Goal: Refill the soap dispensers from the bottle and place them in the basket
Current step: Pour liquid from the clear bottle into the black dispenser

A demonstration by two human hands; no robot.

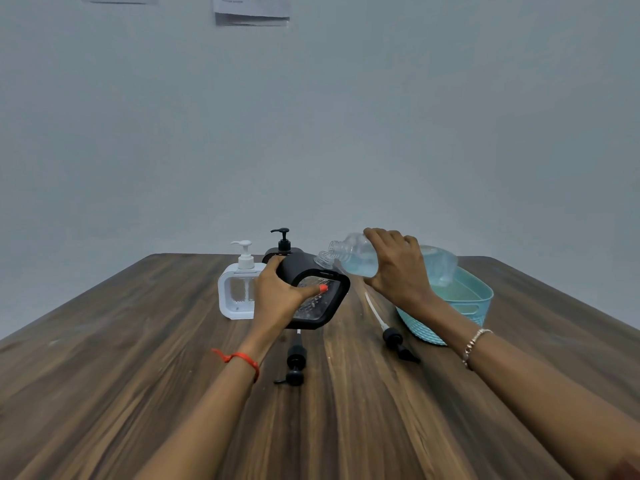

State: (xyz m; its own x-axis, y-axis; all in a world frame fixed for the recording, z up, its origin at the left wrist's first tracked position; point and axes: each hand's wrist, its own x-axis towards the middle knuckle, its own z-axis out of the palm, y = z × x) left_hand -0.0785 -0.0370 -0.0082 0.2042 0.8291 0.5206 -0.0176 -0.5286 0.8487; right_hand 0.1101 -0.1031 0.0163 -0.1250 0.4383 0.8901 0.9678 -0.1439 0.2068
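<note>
Dark wood-grain table [138,393] is stretching away from the camera, with both forearms reaching out over it. A red thread [242,358] is circling the left wrist and a beaded bracelet [476,344] is sitting on the right.

Between the arms, two loose black pump heads are lying on their sides: the nearer pump [295,367] by the left wrist, and the second pump [398,342], trailing a white tube, just in front of the basket.

The left hand [280,296] is gripping a tilted black dispenser [325,299], fingers curled over its top and thumb pressing on its clear front panel. The right hand [398,268] is wrapping around a clear bottle [360,258] of pale blue liquid, tipping it so its open mouth is sitting just beside the dispenser's neck.

A white dispenser [239,292] is standing upright left of the hands, and another black dispenser [282,242] is standing behind them, both wearing pumps. The turquoise basket [464,306] is resting at the right. Papers [251,8] are hanging on the grey wall [346,116].
</note>
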